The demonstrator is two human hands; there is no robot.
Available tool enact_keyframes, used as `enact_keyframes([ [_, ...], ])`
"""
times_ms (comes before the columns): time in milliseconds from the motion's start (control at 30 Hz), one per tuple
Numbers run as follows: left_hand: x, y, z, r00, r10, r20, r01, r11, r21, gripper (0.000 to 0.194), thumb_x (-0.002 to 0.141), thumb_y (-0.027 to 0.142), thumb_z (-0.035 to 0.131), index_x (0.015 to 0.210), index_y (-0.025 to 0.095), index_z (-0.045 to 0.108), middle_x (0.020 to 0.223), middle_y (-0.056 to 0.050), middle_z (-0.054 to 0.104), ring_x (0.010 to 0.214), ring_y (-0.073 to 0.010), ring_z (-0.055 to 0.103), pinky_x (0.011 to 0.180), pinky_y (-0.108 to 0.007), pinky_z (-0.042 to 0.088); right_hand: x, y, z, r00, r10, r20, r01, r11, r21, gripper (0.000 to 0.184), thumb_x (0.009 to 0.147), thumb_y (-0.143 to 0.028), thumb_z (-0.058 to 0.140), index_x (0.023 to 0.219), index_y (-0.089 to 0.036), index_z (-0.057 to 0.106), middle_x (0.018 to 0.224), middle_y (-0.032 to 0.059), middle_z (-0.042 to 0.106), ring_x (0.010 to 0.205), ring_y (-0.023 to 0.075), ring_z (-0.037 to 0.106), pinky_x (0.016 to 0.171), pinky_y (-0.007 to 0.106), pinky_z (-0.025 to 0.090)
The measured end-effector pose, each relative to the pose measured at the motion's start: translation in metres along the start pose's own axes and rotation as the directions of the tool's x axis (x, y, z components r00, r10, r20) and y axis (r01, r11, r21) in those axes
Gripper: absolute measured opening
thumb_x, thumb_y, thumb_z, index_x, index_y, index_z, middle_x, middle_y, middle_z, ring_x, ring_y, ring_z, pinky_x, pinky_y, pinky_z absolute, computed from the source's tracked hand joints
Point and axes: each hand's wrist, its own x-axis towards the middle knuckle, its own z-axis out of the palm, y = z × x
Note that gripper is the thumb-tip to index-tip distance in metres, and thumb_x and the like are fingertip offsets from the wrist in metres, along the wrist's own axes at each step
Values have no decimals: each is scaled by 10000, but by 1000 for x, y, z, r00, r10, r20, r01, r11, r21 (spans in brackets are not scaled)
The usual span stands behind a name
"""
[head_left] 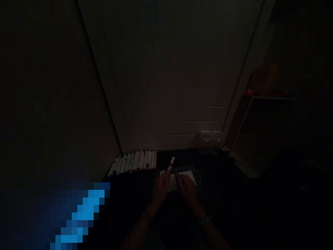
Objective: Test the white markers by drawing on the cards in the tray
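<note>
In the head view, my left hand [161, 181] is closed around a white marker [171, 164] with a dark pinkish band, tilted up and to the right. Close beside it, my right hand [186, 185] has its fingers pinched on a small dark piece [176, 173], possibly a marker cap; the dim light hides its kind. Beneath both hands lies a shallow tray-like case [199, 177] with a rounded rim and pale contents. To the left, several white markers [137, 160] lie side by side in a row on the dark floor.
Two clear plastic containers [210, 142] stand against the pale panel [169, 86] at the back. On the right is a low shelf unit [260, 128] with red and orange things on top. A blurred blue patch [83, 211] covers the lower left. The room is very dark.
</note>
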Motion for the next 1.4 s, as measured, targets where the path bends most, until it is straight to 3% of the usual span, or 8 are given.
enact_keyframes([
  [100,0,-5,-11,984,143,108,-163,965,206,393,877,453,278,971,260,608,865,-53,673,794,-186,610,702,-296,416,-1,3,1,1000,26,-8,-26,999,27,243,890,-262,386,1039,-214,572,925,50,629,839,163,580,742,259,439],
  [200,1,-13,-17,949,255,182,-308,871,382,339,869,395,347,1050,256,598,985,-81,660,931,-221,587,812,-348,391,-2,7,2,993,118,-28,-115,990,84,323,888,-301,401,1182,-200,490,873,44,626,743,151,583,642,236,446],
  [333,0,-24,-17,932,292,215,-360,815,453,345,881,349,340,1128,250,559,1024,-91,650,949,-221,578,855,-381,366,-3,9,3,986,168,-11,-165,978,130,339,878,-323,431,1194,-206,473,813,15,618,681,136,573,586,216,436],
  [567,-3,-34,-15,903,308,299,-410,824,392,293,826,270,471,1102,250,566,1103,-53,624,1004,-197,548,879,-347,357,-6,4,2,997,60,53,-69,980,184,183,852,-313,491,969,-214,591,914,33,618,824,148,573,730,251,452],
  [767,-5,-33,-19,935,295,197,-352,846,401,211,756,256,561,958,238,618,962,-37,654,938,-198,557,858,-347,355,-5,-2,-6,992,77,105,-102,959,265,154,838,-310,528,917,-208,610,905,31,618,889,163,558,797,273,425],
  [900,-7,-34,-21,946,313,88,-323,876,357,222,747,342,562,924,231,637,939,-45,655,950,-220,549,860,-370,365,-5,-3,-6,980,150,129,-182,938,295,179,843,-331,514,933,-202,599,924,33,620,885,168,567,769,264,435],
  [1067,-9,-36,-19,925,368,98,-381,901,208,264,827,384,456,936,223,634,954,-41,656,905,-184,561,821,-333,401,-7,-4,-4,972,194,129,-227,914,337,220,874,-336,455,1023,-203,548,994,45,602,878,160,572,728,253,451],
  [1400,-7,-37,-16,929,361,78,-369,919,139,283,838,419,447,960,235,624,977,-24,658,936,-173,566,854,-321,412,-9,6,3,993,104,60,-116,962,246,159,846,-323,501,914,-203,579,920,41,590,871,160,557,765,278,446],
])
